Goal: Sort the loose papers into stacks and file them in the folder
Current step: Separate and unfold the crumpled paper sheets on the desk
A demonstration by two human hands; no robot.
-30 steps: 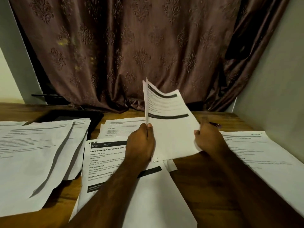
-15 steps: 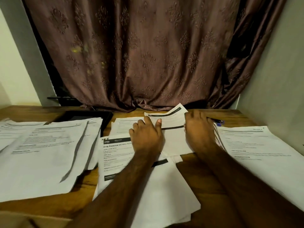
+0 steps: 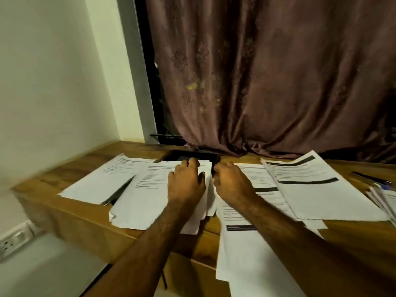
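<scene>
Papers white, printed, overlapping, left hand flat on them, right hand perhaps gripping an edge.

matt white paper sheets on a smooth wooden desk; patterned cloth curtain.

I see a brown patterned curtain hanging down to the back edge of the wooden table. Left of it runs a grey frame strip, then a pale wall. A pen lies on the table at far right. Low on the left wall sits a white power socket.
</scene>
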